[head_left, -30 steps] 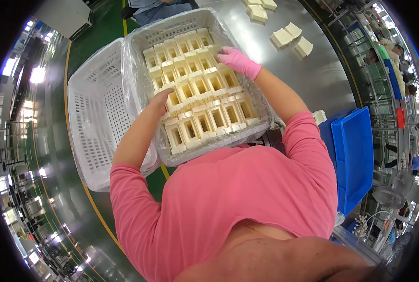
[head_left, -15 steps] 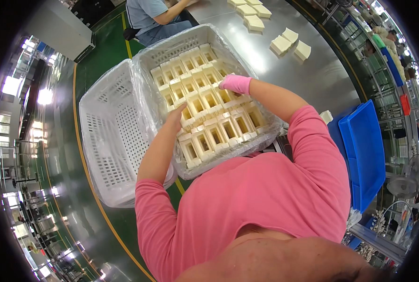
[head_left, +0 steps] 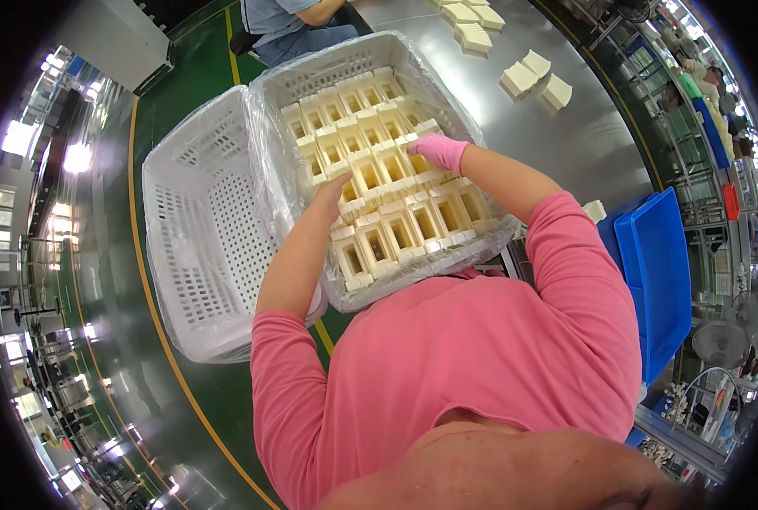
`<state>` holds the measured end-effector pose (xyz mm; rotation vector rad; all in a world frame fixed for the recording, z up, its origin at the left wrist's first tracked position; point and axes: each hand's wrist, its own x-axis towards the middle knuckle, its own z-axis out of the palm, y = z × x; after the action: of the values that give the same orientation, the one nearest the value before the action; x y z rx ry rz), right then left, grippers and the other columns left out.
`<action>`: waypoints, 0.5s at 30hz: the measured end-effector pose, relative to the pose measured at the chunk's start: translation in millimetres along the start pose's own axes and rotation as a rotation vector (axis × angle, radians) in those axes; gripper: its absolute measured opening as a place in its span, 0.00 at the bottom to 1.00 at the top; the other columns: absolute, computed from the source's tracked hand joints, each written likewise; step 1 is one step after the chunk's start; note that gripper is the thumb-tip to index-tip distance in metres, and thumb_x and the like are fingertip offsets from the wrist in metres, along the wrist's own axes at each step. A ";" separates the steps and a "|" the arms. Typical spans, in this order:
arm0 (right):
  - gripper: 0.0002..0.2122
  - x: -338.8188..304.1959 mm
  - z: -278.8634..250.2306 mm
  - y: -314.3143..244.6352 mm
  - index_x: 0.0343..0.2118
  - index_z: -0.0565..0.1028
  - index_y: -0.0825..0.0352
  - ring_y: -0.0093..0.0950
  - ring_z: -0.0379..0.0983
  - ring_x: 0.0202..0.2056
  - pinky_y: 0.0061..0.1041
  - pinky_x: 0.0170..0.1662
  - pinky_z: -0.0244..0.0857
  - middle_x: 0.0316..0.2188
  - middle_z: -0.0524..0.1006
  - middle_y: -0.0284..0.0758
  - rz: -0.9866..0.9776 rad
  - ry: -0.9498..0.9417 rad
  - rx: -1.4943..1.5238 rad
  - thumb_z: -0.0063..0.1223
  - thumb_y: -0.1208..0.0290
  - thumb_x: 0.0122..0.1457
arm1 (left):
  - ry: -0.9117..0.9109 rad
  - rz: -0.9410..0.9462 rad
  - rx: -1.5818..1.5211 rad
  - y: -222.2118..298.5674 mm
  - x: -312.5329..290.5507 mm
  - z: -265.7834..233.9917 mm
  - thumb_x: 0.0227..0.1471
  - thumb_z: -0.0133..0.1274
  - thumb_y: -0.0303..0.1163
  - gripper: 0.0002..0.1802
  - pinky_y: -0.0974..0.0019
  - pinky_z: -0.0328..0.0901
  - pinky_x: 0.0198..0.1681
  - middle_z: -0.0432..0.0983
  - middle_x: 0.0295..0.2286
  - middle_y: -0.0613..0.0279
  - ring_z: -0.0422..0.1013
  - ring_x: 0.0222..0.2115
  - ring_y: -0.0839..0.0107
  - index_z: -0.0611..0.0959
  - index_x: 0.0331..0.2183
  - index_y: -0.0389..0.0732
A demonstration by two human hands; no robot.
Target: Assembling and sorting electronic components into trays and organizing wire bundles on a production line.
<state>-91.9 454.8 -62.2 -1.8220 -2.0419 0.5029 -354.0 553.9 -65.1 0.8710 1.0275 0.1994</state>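
Rows of hollow cream plastic frames [head_left: 398, 229] stand in a white basket [head_left: 400, 47] lined with clear plastic film. My left hand [head_left: 333, 192] is bare and grips the left end of one middle row, its fingers mostly hidden by the frames. At that row's right end is my right hand [head_left: 437, 151], in a pink glove, its fingertips down among the frames. The row lies between both hands.
Left of the full basket stands another white perforated basket [head_left: 193, 319] with film in it. More cream pieces [head_left: 519, 78] lie on the metal table [head_left: 591, 140]. Blue trays [head_left: 658, 285] are at my right. A seated person [head_left: 289, 30] is beyond the baskets.
The view has shifted slightly, so the baskets and table pieces appear a little farther right. Both hands remain at the ends of the same row.
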 end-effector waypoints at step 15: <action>0.20 6.5 -8.3 -14.5 0.40 0.71 0.66 0.29 0.65 0.34 0.31 0.37 0.61 0.36 0.71 0.44 0.808 -0.112 0.600 0.46 0.59 0.45 | 0.022 -0.052 -0.042 -7.6 15.4 -7.6 0.40 0.55 0.40 0.34 0.60 0.57 0.47 0.59 0.47 0.51 0.58 0.47 0.59 0.64 0.48 0.35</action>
<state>-101.1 459.9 -47.7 -2.1471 -0.9351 1.2815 -353.8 561.1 -82.5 0.8048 1.0620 0.1863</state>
